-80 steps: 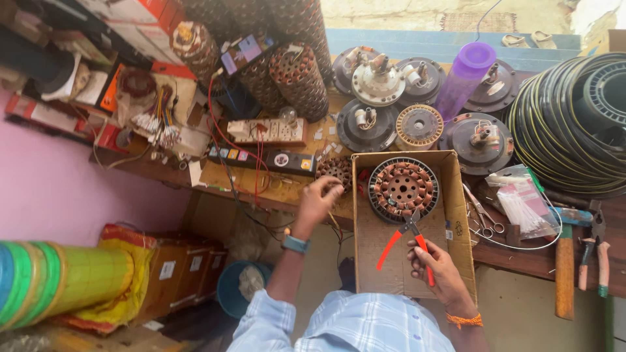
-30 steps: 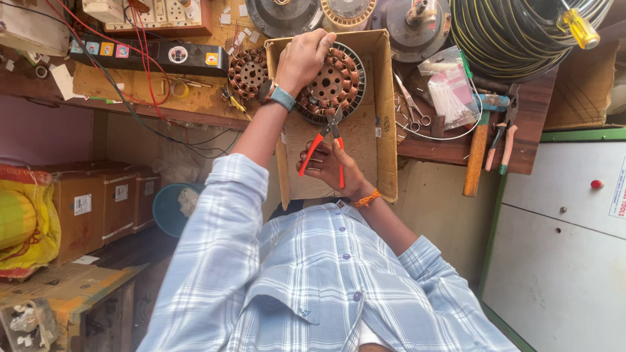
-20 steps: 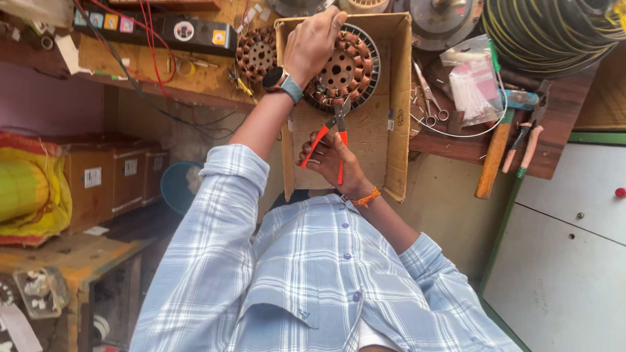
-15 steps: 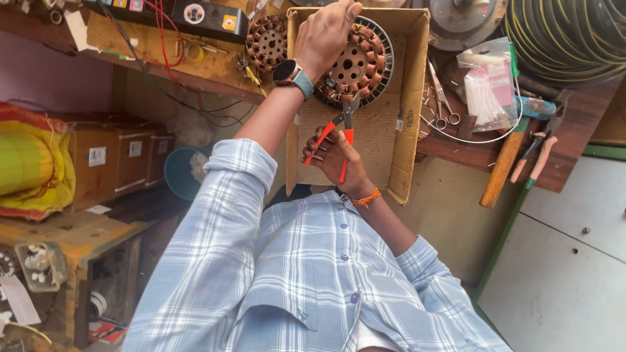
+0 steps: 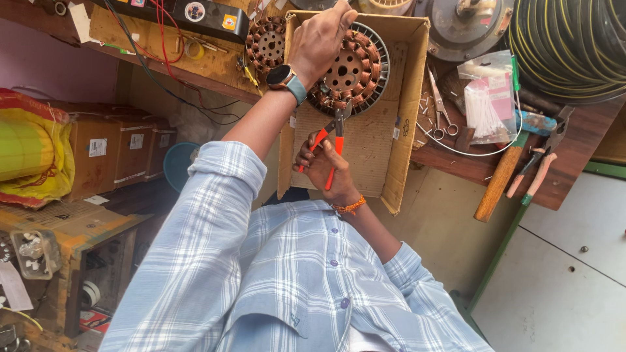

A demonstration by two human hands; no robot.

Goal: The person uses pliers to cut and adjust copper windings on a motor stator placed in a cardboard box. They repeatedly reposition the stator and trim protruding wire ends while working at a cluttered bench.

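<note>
The round copper-wound motor stator (image 5: pixel 352 68) lies in a shallow brown cardboard box lid (image 5: pixel 407 117) at the near edge of the worn wooden workbench (image 5: pixel 574 150). The left hand (image 5: pixel 317 40), a dark wristwatch on its wrist, presses down on the stator's upper left side with fingers curled together over the windings. The right hand (image 5: pixel 324 171) is closed around the orange-handled cutting pliers (image 5: pixel 331 140), whose nose touches the lower rim of the stator; whether the cutter's blades bite a wire or merely rest against it is hard to tell from this angle. The chief risk I see is that the blades nick a neighbouring coil or its enamel, because the windings sit packed tight beside each other. A hard squeeze could also make the tool slip toward the left hand's fingers, which lie near the cutting spot. The lid overhangs the bench edge, so a strong downward push might tip it and the stator toward the person's lap. Clipped wire ends could spring upward as well. Steel scissors (image 5: pixel 440 107) and a wooden-handled hammer (image 5: pixel 502 179) lie just beside the lid, well clear of both hands.
</note>
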